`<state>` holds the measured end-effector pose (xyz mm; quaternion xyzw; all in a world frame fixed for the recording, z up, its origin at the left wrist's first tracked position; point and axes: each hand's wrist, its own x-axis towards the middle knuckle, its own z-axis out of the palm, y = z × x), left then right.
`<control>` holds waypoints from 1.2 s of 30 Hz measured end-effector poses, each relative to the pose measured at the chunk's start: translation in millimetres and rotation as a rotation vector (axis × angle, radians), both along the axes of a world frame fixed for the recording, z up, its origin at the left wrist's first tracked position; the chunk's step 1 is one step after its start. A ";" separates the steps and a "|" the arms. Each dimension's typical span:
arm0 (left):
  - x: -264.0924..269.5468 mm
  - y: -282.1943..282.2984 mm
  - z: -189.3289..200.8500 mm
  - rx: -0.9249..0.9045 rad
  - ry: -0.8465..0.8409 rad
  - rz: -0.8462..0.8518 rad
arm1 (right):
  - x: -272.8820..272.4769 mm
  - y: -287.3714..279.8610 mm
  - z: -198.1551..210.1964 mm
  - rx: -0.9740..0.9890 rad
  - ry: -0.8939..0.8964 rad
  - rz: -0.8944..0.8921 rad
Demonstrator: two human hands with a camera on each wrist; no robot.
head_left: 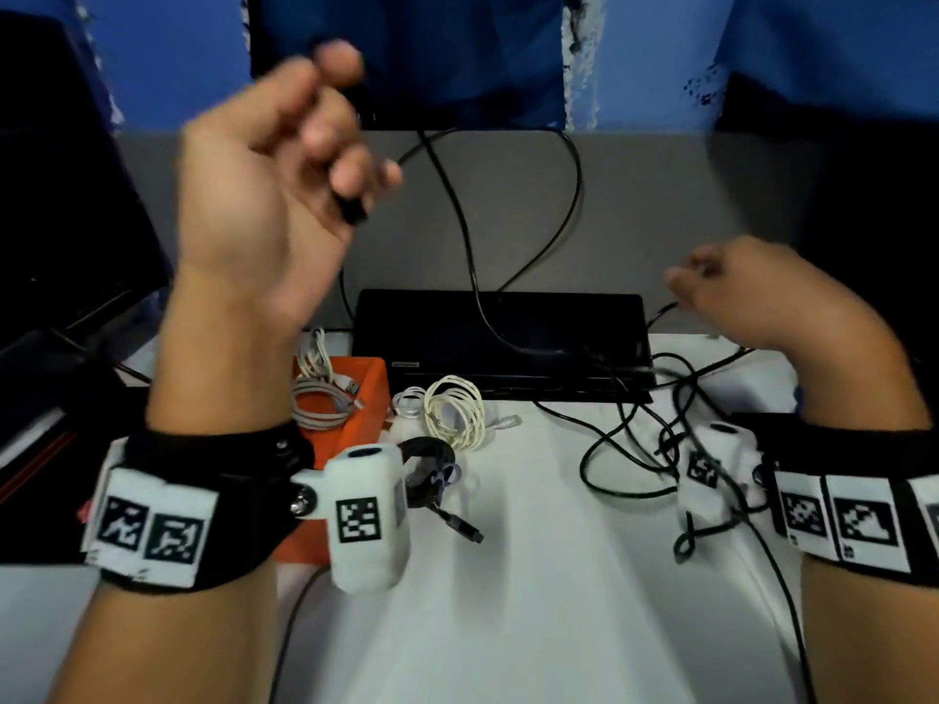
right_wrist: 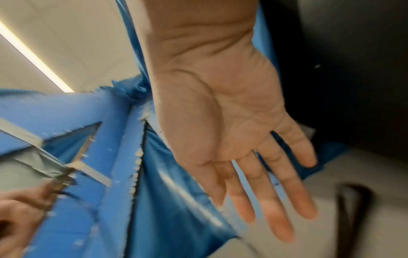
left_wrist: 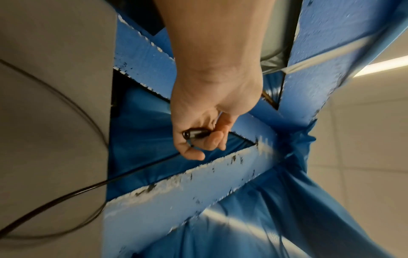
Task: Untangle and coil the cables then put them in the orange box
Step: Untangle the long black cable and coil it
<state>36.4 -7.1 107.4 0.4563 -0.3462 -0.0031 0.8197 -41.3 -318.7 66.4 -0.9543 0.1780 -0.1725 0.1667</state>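
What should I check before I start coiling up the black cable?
1. Left hand grips the black cable's plug: ok.
2. Right hand free to help: ok, open and holding nothing.
3. Black cable untangled: not ok, loops lie crossed on the table.
4. Orange box has room: cannot tell, a grey cable already sits inside.
5. White coiled cable boxed: not ok, it lies beside the box.

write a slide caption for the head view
Left hand lifts a black cable by its plug; right hand open above the tangle; grey cable already in orange box.
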 end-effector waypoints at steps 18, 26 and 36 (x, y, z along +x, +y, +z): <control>-5.8 -35.1 -20.1 -0.147 0.036 -0.393 | 1.0 90.8 9.4 0.652 -0.494 0.631; -7.2 -54.0 -22.1 -0.323 -0.096 -0.309 | 0.3 96.0 0.8 0.547 -0.152 0.640; -16.8 -47.7 -28.0 0.956 -0.841 0.524 | -15.2 101.5 8.4 0.704 0.124 0.757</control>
